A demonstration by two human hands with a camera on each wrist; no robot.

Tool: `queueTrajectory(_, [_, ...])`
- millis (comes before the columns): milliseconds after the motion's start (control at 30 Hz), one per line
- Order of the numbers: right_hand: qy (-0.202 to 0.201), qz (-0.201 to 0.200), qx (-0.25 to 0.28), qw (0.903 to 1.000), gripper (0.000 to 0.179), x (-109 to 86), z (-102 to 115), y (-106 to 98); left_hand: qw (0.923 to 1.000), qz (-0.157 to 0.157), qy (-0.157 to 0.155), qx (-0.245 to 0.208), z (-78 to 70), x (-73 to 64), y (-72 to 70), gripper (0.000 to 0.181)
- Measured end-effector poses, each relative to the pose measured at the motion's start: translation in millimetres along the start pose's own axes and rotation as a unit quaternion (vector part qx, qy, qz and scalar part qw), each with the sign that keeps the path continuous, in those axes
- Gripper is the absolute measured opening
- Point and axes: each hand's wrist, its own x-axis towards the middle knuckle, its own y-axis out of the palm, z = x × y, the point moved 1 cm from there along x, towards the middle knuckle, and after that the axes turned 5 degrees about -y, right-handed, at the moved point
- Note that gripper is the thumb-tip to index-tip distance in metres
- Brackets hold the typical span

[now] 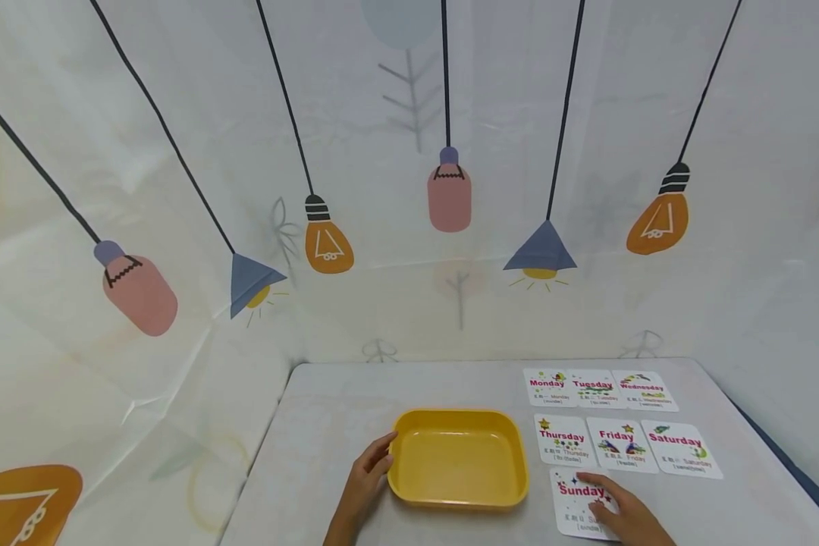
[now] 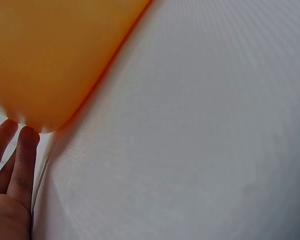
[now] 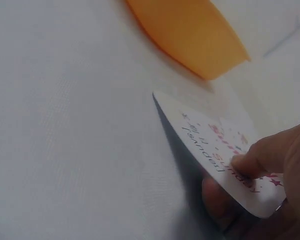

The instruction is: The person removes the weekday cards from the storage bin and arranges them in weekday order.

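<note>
My right hand (image 1: 631, 518) pinches the white Sunday card (image 1: 568, 506) at the lower right of the head view. In the right wrist view the thumb presses on its printed face and fingers lie beneath, with one edge of the card (image 3: 182, 117) raised off the table. To the left of the card sits a yellow plastic tray (image 1: 457, 466) with rounded corners. My left hand (image 1: 363, 483) touches the tray's left side. The left wrist view shows fairly straight fingers (image 2: 26, 160) with tips against the tray's outer wall.
Above the Sunday card lie two rows of day cards: the Monday card (image 1: 547, 388), Tuesday and Wednesday behind, the Thursday card (image 1: 563, 440), Friday and Saturday in front. The white table (image 1: 327, 409) meets a lamp-patterned cloth wall (image 1: 382, 303) at its back and left.
</note>
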Motion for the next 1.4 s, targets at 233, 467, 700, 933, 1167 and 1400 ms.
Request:
queueTrajectory(233, [0.001, 0.029, -0.046, 0.9985, 0.065, 1.5, 4, -2, 0.9999, -0.002, 0.016, 0.005, -2.8, 0.6, -0.8, 0.045])
queueTrajectory(467, [0.004, 0.042, -0.098, 0.9942, 0.074, 3.8, 4, -2, 1.0, -0.001, 0.006, 0.0, -2.4, -2.4, 0.2, 0.044])
queueTrajectory(700, [-0.037, 0.028, -0.189, 0.9808, 0.076, 0.3, 1, 0, 1.0, 0.003, 0.002, -0.001, 0.1, -2.5, -3.7, 0.046])
queueTrajectory(933, [-0.053, 0.006, -0.286, 0.9568, 0.069, -7.7, 5, -2, 0.9999, 0.004, -0.008, 0.013, -0.3, -2.4, -3.5, 0.046])
queueTrajectory(1167, [-0.057, 0.008, -0.29, 0.9554, 0.06, -10.0, 7, -9, 0.9962, 0.076, -0.003, -0.042, -7.2, 11.0, -4.0, 0.051])
queueTrajectory(1400, [-0.142, -0.021, -0.247, 0.9584, 0.045, -1.1, 19, -19, 0.9888, 0.066, -0.06, -0.12, -9.1, 14.0, -23.4, 0.058])
